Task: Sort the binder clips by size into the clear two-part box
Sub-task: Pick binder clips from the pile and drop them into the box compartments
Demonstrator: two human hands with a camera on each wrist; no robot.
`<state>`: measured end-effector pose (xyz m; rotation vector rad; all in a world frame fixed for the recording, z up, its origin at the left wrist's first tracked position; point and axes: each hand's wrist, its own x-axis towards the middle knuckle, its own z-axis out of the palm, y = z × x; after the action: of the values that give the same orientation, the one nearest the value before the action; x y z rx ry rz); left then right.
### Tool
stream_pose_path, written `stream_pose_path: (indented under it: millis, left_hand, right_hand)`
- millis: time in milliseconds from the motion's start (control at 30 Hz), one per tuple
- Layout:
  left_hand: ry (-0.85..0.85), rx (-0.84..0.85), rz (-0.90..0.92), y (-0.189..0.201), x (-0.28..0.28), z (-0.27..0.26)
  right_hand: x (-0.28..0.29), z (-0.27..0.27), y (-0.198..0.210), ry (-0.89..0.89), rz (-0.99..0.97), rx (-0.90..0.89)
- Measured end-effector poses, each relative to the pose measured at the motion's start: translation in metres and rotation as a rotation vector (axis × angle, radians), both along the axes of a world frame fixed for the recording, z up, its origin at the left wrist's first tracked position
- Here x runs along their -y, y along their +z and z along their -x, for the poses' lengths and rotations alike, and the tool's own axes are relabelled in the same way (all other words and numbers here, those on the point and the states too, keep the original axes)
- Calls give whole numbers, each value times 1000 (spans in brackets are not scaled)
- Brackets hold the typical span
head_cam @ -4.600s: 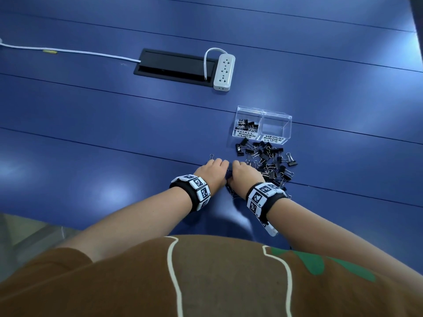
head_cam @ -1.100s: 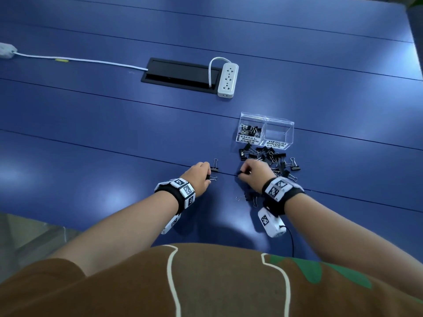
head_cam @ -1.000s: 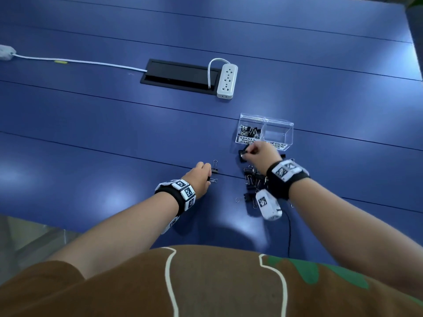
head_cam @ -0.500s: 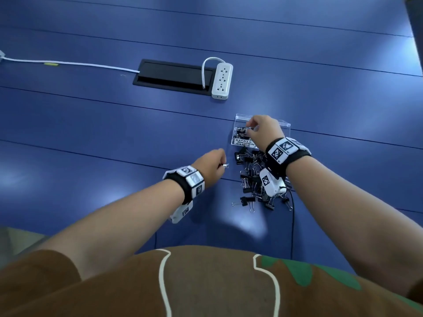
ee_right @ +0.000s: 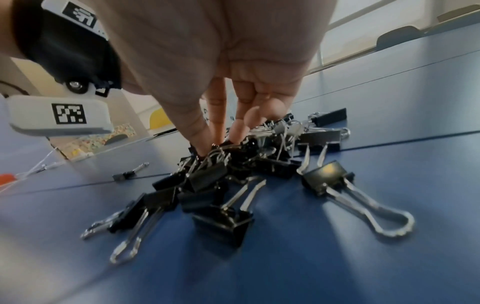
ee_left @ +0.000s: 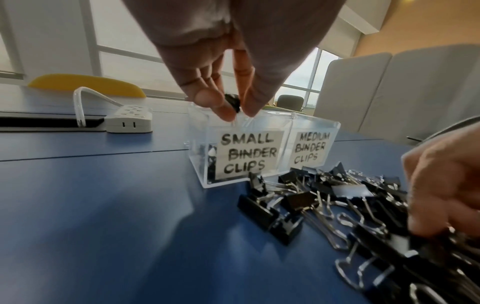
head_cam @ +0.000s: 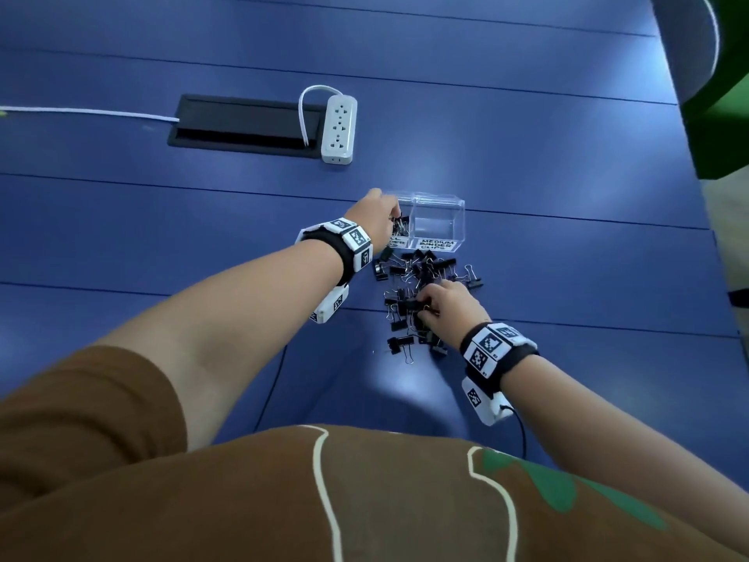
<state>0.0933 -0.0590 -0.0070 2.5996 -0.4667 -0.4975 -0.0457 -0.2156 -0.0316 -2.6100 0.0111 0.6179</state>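
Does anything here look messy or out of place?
Only the clips: they lie in a tangled heap in front of the box, whose medium side is empty. Nothing looks damaged.

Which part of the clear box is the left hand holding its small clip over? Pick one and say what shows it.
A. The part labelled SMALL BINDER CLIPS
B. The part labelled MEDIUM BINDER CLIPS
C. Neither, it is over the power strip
A: in the left wrist view the left hand pinches a small black clip directly above the part labelled SMALL BINDER CLIPS of the clear box.
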Motion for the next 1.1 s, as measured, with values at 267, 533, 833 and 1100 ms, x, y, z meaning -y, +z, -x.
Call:
stream_pose_path:
  millis: [267,533,833,1100]
  left_hand:
    - [-131,113,15,-11,-10,53]
    - [-125,-120,-114,-42,-21,106]
    - [-16,-130,-135,-40,-24,107]
    - [-51,-146,-157,-42,-12,109]
  right_hand:
    - [-9,-13,4,6,-20,75]
    - [-27,-32,-5,53,39,-33]
    - [-31,-33,-9,9,-84,18]
    - [-7,-46,3,-560,-423,14]
